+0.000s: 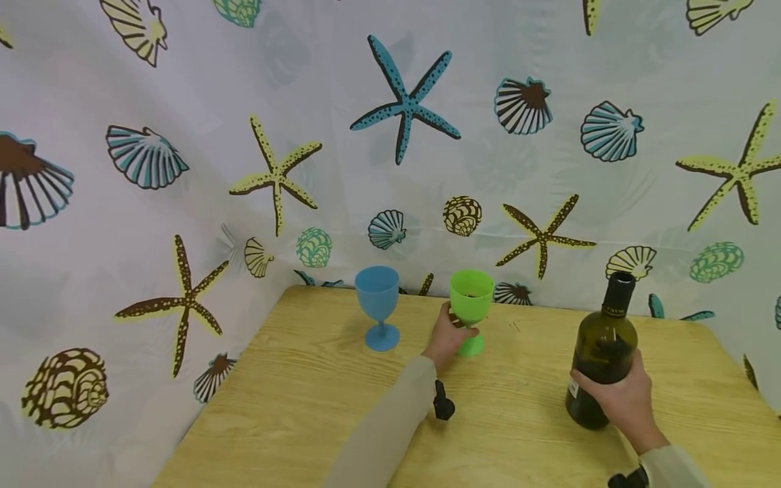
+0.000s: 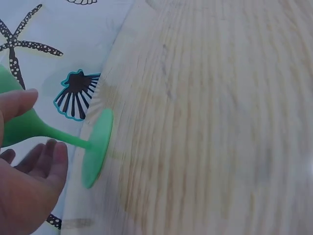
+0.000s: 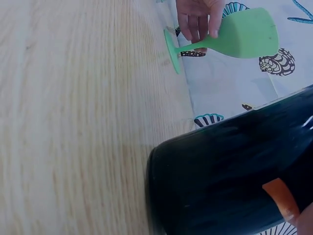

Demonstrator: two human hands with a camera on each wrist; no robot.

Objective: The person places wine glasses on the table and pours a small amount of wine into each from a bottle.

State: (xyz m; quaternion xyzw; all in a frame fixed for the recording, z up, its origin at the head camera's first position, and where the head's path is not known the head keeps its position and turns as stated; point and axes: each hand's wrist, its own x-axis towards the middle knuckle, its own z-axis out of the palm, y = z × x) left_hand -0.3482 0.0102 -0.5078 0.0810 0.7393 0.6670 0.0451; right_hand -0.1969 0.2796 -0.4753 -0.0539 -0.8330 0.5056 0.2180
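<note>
A green goblet (image 1: pixel 472 298) stands upright on the wooden table. My left hand (image 1: pixel 447 339) is around its stem and lower bowl. In the left wrist view, the thumb and loosely bent fingers of that hand (image 2: pixel 29 191) lie on either side of the goblet (image 2: pixel 98 147), with a gap beside the stem. At the right, my right hand (image 1: pixel 625 403) grips a dark green bottle (image 1: pixel 604 346) round its body, neck up. The right wrist view shows the bottle (image 3: pixel 225 171) close up; whether its base touches the wood I cannot tell.
A blue goblet (image 1: pixel 377 291) stands upright left of the green one. The wooden tabletop (image 1: pixel 293 393) ends at a white sheet (image 1: pixel 329 196) printed with shells and starfish, behind and at the sides.
</note>
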